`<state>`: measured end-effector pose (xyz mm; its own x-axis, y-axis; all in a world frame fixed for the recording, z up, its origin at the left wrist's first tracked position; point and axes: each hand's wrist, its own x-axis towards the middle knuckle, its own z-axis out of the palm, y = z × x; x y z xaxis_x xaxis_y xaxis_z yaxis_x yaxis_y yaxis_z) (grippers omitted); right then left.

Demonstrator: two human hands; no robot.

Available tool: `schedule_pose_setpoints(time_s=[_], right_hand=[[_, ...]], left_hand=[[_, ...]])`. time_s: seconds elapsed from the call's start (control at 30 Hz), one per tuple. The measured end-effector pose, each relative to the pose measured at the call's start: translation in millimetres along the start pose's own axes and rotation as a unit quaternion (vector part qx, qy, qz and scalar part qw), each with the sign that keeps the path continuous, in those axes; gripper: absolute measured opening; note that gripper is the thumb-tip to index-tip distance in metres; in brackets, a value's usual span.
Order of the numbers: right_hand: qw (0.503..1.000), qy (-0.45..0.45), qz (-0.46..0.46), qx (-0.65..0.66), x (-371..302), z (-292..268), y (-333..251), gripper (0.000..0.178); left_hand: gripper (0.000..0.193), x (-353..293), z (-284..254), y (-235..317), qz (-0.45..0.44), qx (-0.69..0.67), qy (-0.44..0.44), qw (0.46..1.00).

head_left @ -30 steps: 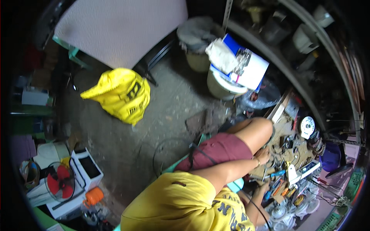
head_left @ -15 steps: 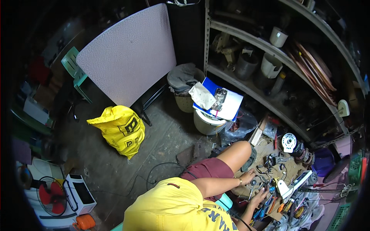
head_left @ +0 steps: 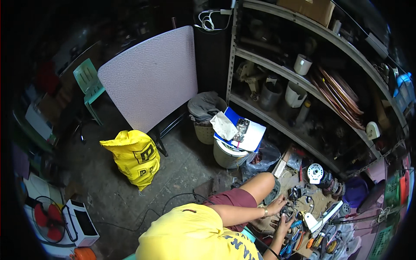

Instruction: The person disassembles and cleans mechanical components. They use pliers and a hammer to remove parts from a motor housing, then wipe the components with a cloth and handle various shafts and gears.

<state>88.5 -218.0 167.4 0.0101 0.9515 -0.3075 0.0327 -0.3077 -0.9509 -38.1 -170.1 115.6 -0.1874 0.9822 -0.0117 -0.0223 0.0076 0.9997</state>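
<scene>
Curling toward each other, the left hand (head_left: 276, 205) and right hand (head_left: 284, 225) meet at a small dark part (head_left: 286, 211) lying between them over the worktop (head_left: 286, 180). Their fingers look partly bent; how wide they stand, and whether either set grips that part, I cannot tell, because hands and clutter merge there. The part's shape is too small to make out. A band (head_left: 264, 212) circles the left wrist, and the right forearm is cut off by the lower edge. Just beside the right hand are blue-handled tools (head_left: 296, 224), partly overlapped by other pieces. Past them lie a white plastic bracket (head_left: 311, 222) and a white perforated disc (head_left: 315, 173). The yellow shirt (head_left: 184, 232) hides whatever is beneath it. Farther out, deep shadow swallows much of the metal shelf (head_left: 281, 112), though a copper coil (head_left: 338, 102) shows. At lower left, the orange object (head_left: 84, 254) is cropped by the rim.
</scene>
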Motion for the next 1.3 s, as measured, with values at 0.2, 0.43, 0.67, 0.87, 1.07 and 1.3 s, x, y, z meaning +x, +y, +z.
schedule_pose_setpoints(time_s=[0.2,0.43,0.67,0.87,1.07,1.3], right_hand=[[0.999,-0.002,0.029,-0.038,-2,3,-20,0.069],[0.999,0.01,0.005,0.037,-16,-24,-11,0.05],[0.997,0.015,-0.004,0.08,-34,-28,-12,0.045],[0.997,0.056,0.005,0.053,-43,-29,-5,0.039],[0.983,0.144,-0.078,-0.084,-40,-28,15,0.025],[0.992,0.124,0.001,0.014,-46,-13,12,0.022]], left_hand=[[0.028,30,-14,17,-0.039,-0.053,-0.072,0.995],[0.03,10,4,37,-0.098,-0.121,-0.131,0.979],[0.044,-13,7,59,-0.138,-0.129,-0.188,0.964],[0.036,-19,18,59,-0.065,-0.03,-0.197,0.978],[0.031,-27,36,46,0.049,0.056,-0.125,0.989],[0.035,-25,24,32,0.035,0.106,-0.122,0.986]])
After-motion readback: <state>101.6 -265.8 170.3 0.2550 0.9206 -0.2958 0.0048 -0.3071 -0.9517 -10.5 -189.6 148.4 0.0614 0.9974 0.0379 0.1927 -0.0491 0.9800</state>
